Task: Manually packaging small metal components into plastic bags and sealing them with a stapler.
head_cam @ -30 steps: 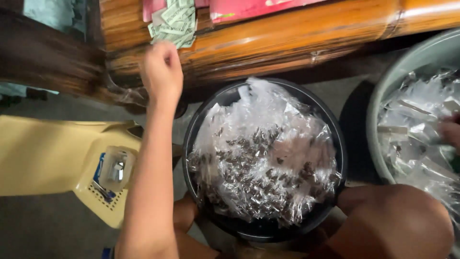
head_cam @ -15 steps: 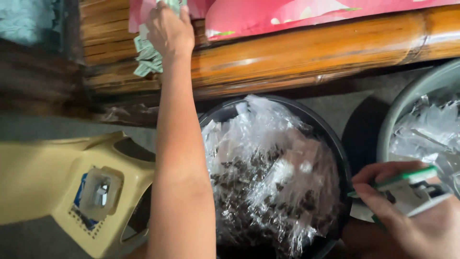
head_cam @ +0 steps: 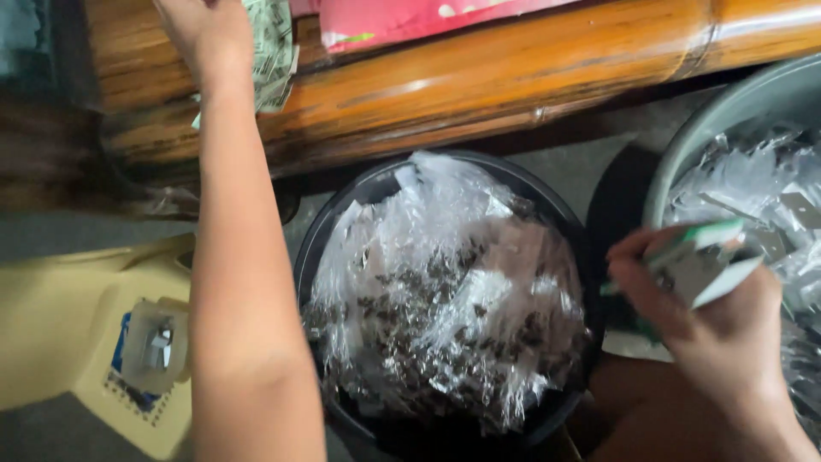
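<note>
This looks like a small home workshop for packing goods by hand, set on a bare grey floor [head_cam: 51, 231]. A black basin [head_cam: 564, 214] heaped with small clear plastic packets [head_cam: 445, 299] of dark bits sits beside a grey tub [head_cam: 710, 128] of more packets, below a varnished bamboo bench [head_cam: 513, 77] with a pink cushion [head_cam: 402, 17]. A yellow plastic stool [head_cam: 51, 334] stands nearby.

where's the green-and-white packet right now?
Head view, right side: the green-and-white packet is pinched in the right hand, between the black basin and the grey tub.
</note>
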